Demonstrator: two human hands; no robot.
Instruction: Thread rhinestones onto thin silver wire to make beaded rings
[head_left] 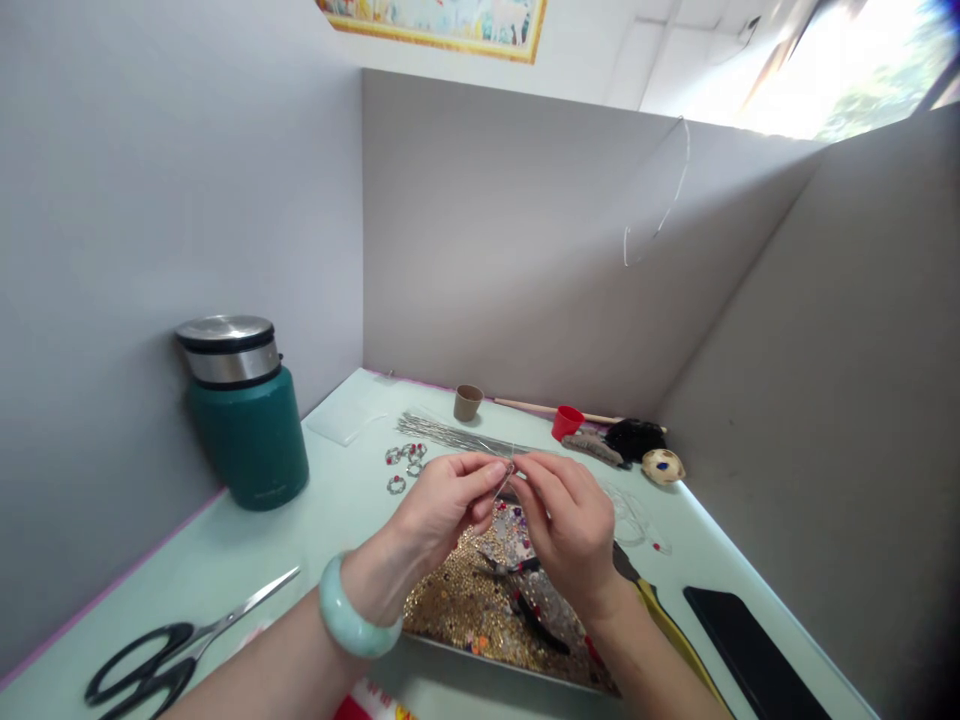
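My left hand [442, 505] and my right hand [566, 520] meet fingertip to fingertip above a tray of gold beads [480, 610]. Both pinch a thin silver wire [504, 480] between thumb and forefinger. A pale green bangle [346, 618] circles my left wrist. Behind the hands lies a bundle of straight silver wires [442, 432], with several small beaded rings [405, 462] beside it. Dark pliers [525, 600] rest in the tray under my right hand.
A teal flask with a steel lid [244, 410] stands at the left wall. Black-handled scissors [172, 645] lie at the near left. A brown cup [467, 402], a red cup [567, 421], a black hair tie [636, 438] and a black phone [750, 655] sit around the table.
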